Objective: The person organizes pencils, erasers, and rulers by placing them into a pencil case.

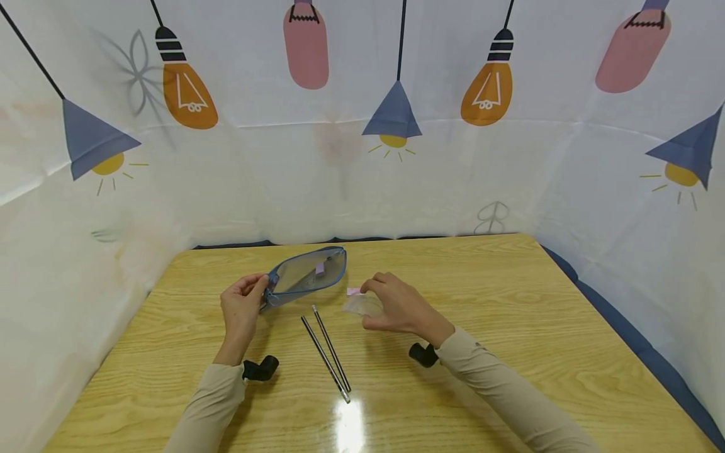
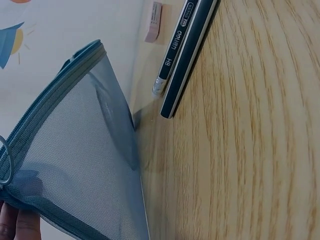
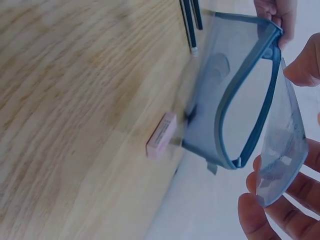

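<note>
In the head view, the left hand pinches the end of a blue mesh pouch, whose zipped mouth stands open above the wooden table. The right hand grips a clear plastic piece between thumb and fingers, to the right of the pouch; it is perhaps a protractor, as its outline is faint. Near it a pink eraser lies on the table. Two dark pencils lie side by side between the hands.
</note>
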Demonstrator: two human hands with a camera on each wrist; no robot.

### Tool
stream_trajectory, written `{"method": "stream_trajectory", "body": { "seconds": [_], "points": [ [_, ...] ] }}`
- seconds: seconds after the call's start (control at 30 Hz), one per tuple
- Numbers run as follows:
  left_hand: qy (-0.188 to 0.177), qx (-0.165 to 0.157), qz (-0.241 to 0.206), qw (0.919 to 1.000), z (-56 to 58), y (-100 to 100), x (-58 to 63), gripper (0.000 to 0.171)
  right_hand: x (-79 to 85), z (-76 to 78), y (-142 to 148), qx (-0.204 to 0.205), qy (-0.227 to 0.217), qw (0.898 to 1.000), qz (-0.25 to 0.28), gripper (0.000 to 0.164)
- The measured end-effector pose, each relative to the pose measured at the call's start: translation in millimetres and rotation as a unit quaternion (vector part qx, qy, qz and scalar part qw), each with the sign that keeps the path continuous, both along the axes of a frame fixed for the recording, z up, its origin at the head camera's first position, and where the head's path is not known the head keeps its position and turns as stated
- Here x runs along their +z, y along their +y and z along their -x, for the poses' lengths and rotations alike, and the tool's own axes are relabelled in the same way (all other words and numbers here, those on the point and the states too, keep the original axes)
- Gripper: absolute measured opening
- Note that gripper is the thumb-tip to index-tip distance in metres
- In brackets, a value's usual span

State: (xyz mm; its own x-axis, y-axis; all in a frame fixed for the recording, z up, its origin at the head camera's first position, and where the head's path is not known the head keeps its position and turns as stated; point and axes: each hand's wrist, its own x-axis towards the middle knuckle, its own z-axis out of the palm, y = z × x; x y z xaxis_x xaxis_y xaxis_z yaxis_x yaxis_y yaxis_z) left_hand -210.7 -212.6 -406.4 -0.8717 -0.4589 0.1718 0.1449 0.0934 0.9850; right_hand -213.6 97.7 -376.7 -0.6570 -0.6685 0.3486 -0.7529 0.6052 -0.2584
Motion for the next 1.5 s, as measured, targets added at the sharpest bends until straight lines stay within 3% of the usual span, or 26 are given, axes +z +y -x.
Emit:
{"method": "stream_trajectory", "body": {
  "seconds": [1.07, 1.5],
  "points": [
    [0.005, -0.006, -0.001, 1.0, -3.2, 2.4, 0.4, 0.028, 4.9, 23.2, -14.9, 0.0, -0.035, 0.999, 0.018, 0.037],
    [0.006, -0.012, 0.016, 0.9998, -2.7, 1.8, -3.4, 0.024, 7.6, 32.3, -28.3, 0.005, -0.024, 0.999, 0.023, 0.038]
  ]
}}
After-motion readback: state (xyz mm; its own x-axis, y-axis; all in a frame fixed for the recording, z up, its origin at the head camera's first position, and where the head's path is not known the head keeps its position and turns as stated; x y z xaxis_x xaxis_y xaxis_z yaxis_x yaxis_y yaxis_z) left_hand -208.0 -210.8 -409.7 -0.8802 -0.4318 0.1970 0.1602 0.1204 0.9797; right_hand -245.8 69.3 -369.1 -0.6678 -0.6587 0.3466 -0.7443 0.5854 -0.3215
